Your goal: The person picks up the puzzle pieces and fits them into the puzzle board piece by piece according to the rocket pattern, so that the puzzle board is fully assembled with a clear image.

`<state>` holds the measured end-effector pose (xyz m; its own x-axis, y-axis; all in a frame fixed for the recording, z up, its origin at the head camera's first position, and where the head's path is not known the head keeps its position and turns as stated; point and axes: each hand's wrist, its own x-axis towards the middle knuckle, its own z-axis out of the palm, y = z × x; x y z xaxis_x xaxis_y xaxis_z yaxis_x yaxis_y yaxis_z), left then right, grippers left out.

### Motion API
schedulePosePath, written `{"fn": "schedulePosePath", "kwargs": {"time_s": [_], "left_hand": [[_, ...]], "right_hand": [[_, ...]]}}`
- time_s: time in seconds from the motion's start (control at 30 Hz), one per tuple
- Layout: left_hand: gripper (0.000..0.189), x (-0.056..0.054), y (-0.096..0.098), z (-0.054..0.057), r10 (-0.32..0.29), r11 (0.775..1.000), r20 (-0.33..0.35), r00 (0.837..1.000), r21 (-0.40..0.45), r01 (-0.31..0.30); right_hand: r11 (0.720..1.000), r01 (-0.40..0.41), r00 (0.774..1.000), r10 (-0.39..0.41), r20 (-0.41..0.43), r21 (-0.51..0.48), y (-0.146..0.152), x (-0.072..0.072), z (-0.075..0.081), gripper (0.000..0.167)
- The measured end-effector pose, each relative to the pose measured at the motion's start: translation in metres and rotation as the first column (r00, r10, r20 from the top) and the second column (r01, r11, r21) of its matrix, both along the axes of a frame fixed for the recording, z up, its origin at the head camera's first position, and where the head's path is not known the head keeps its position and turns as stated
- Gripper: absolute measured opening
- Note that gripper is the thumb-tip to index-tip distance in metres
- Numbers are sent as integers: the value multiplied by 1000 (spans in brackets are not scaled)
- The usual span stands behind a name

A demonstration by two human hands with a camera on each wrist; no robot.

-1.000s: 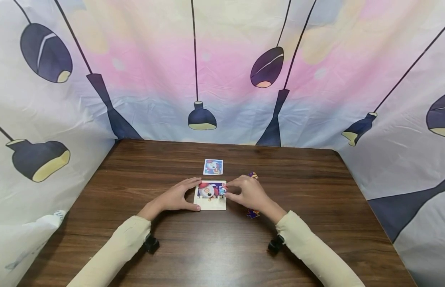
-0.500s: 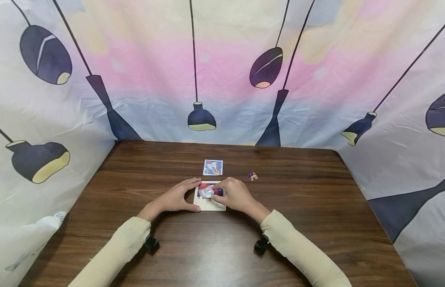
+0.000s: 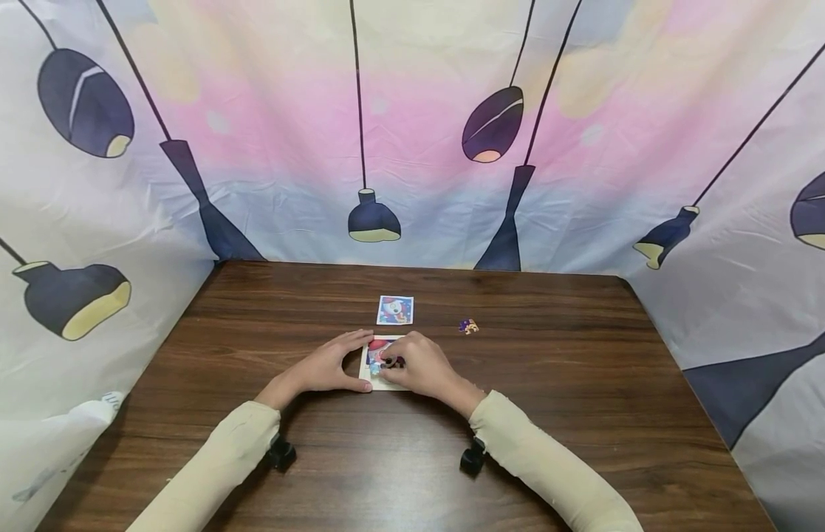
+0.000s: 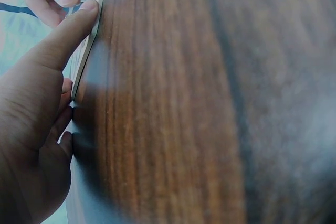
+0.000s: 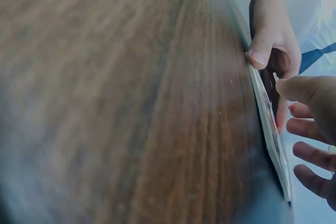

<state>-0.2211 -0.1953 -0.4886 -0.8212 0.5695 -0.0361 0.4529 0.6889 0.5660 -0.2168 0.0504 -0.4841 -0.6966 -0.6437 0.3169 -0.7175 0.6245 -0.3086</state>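
Observation:
A small jigsaw puzzle tray (image 3: 387, 386) with a pale frame lies mid-table in the head view, partly filled with a cartoon picture. My left hand (image 3: 328, 362) holds the tray at its left side, thumb on the near corner and fingers at the far one. Over the tray, my right hand (image 3: 427, 365) pinches a light-blue puzzle piece (image 3: 375, 367) near the tray's left part. Edge-on in the right wrist view, the piece (image 5: 275, 77) appears raised above the tray. The right fingers hide much of the picture.
A square picture card (image 3: 395, 310) lies just beyond the tray. To its right are loose purple-and-orange puzzle pieces (image 3: 468, 326). The wooden table (image 3: 558, 384) meets a printed curtain (image 3: 425, 133) at the back and sides.
My right hand has carried the puzzle piece leftward from the tray's right edge across to its left part. The left hand stays put. Purple pieces near the right wrist have become hidden under the forearm.

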Motion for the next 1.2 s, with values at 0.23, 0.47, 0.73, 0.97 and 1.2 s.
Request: {"fn": "schedulePosePath", "kwargs": {"time_s": [0.23, 0.47, 0.73, 0.97, 1.2], "left_hand": [[103, 0, 1, 0, -5, 1000, -4, 1000, 1, 5], [103, -1, 1, -2, -7, 1000, -8, 1000, 6, 7], [103, -1, 0, -2, -14, 1000, -13, 1000, 6, 14], [103, -1, 1, -2, -16, 1000, -20, 1000, 6, 16], [104, -2, 1, -2, -22, 1000, -24, 999, 7, 22]], "right_hand": [[999, -3, 1000, 5, -24, 54, -5, 1, -2, 25], [998, -27, 1000, 27, 0, 50, -5, -1, -4, 26], [997, -60, 998, 58, 35, 45, -3, -3, -8, 25], [997, -35, 997, 31, 72, 62, -4, -1, -8, 25], [997, -5, 997, -1, 76, 83, -9, 0, -8, 25]]}}
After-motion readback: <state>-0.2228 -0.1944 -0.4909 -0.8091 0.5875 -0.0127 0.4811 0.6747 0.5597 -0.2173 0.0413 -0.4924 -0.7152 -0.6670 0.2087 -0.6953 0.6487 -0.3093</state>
